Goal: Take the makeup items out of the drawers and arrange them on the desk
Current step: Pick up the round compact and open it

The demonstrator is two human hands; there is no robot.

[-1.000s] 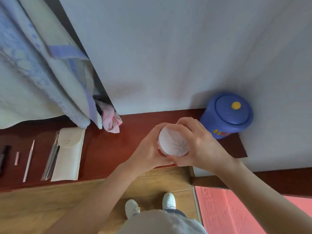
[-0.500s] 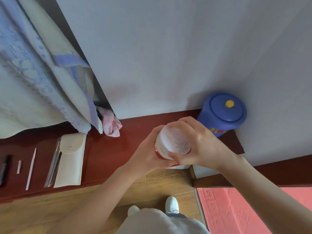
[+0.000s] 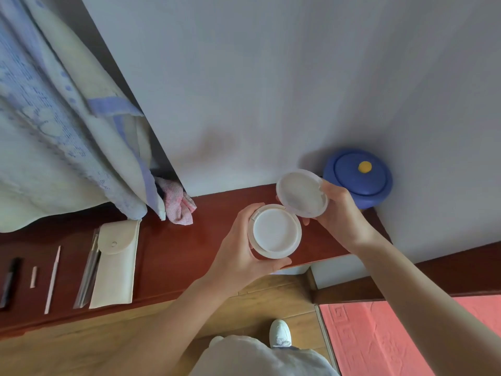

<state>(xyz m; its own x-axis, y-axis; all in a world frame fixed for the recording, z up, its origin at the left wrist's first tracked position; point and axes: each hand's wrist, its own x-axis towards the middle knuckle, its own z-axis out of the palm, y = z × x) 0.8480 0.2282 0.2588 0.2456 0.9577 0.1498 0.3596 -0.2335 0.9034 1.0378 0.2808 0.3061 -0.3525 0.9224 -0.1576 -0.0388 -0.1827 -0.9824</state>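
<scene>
A round white compact (image 3: 275, 232) is held above the red-brown desk (image 3: 173, 251), its hinged lid (image 3: 301, 192) swung open to the upper right. My left hand (image 3: 238, 248) cups the compact's base from the left and below. My right hand (image 3: 343, 213) grips the open lid at its right rim. On the desk to the left lie a cream pouch (image 3: 115, 263), a clear sleeve with brushes (image 3: 88, 272), a thin pink stick (image 3: 52, 279), a short pink piece (image 3: 33, 277) and a dark tube (image 3: 9, 280) in a row.
A blue lidded jar with a yellow knob (image 3: 357, 176) stands at the desk's right end against the white wall. A pink cloth (image 3: 177, 203) and a hanging pale curtain (image 3: 54, 137) are at the back left. Wooden floor and a pink mat (image 3: 393, 337) lie below.
The compact was closed between both hands; now its lid is flipped open, with my right hand holding the lid and my left holding the base.
</scene>
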